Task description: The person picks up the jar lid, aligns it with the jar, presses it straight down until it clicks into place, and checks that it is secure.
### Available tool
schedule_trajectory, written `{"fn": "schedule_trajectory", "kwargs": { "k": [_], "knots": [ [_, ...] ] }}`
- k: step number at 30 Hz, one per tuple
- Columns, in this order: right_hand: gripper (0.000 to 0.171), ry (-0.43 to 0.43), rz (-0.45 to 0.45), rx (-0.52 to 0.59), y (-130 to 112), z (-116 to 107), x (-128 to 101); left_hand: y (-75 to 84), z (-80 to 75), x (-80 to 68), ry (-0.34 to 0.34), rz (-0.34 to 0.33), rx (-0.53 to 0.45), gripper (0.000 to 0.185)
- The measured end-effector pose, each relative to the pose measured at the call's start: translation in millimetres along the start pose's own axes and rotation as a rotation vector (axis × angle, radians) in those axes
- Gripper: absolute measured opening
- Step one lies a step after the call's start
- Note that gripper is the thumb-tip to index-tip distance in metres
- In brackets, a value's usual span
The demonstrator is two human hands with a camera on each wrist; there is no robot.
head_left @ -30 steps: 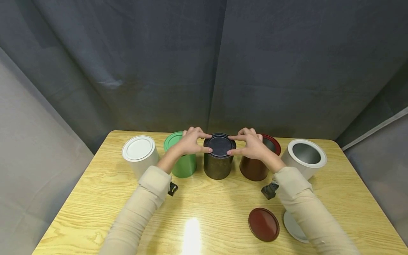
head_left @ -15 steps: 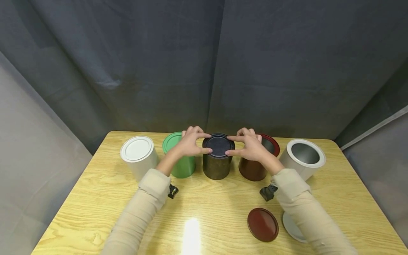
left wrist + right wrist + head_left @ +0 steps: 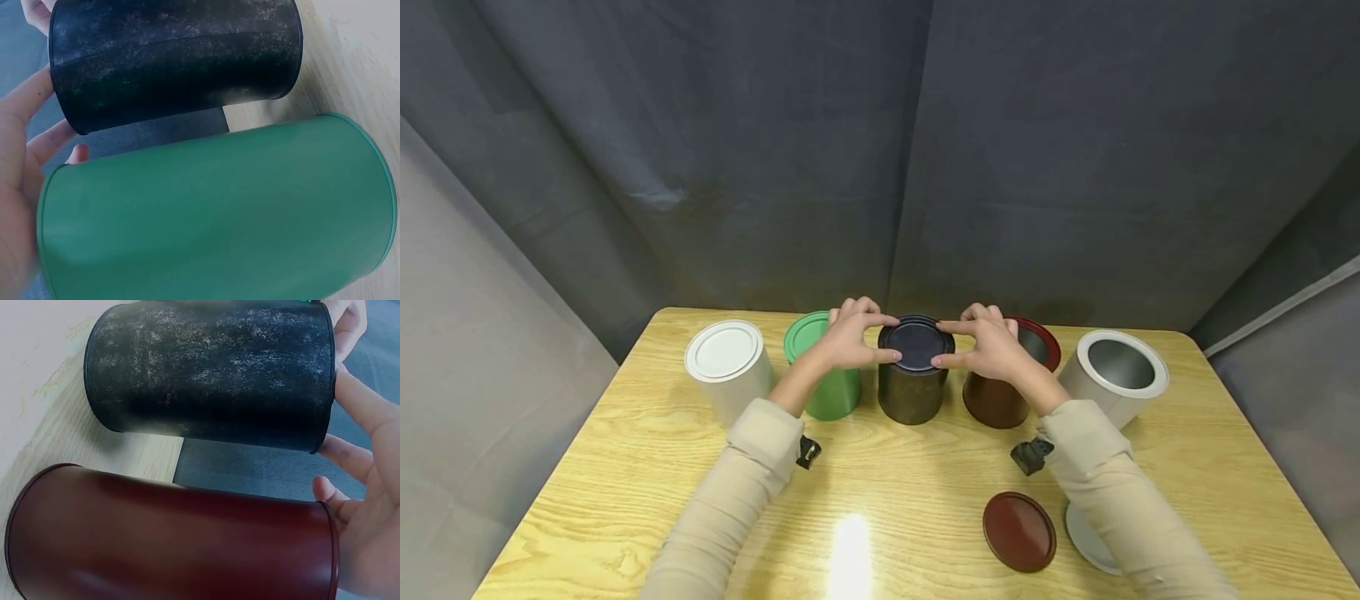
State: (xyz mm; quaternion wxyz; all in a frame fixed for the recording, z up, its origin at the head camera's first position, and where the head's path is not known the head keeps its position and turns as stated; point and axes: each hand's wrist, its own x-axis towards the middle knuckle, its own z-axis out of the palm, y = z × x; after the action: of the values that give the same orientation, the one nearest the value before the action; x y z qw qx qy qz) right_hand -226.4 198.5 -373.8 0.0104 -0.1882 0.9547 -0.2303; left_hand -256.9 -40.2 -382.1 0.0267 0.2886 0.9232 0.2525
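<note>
While both hands pinch its rim, black can stands between neighbours.

white can, green can — red lid

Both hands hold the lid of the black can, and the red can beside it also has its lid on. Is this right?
Not quite. Both hands, left hand and right hand, do hold the lid of the black can, but the head view shows the red can open; its red lid lies on the table.
</note>
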Motion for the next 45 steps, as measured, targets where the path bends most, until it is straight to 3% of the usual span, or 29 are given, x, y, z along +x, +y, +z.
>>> {"fn": "schedule_trajectory", "kwargs": {
  "k": [16, 27, 33, 45],
  "knots": [
    [0.060, 0.141, -0.066, 0.014, -1.0, -5.3, -15.4, 3.9, 2.1, -7.3, 0.142, 0.091, -0.065, 0.049],
    [0.060, 0.192, -0.106, 0.027, 3.1, -8.7, -26.6, 9.0, 2.1, -14.1, 0.165, 0.116, -0.084, 0.057],
    [0.059, 0.227, -0.157, 0.089, 6.5, -10.5, -35.3, 13.6, 2.3, -19.3, 0.177, 0.149, -0.108, 0.059],
    [0.060, 0.255, -0.146, 0.141, 5.3, -17.5, -55.5, 23.3, 1.7, -28.2, 0.219, 0.212, -0.129, 0.062]
  ]
}}
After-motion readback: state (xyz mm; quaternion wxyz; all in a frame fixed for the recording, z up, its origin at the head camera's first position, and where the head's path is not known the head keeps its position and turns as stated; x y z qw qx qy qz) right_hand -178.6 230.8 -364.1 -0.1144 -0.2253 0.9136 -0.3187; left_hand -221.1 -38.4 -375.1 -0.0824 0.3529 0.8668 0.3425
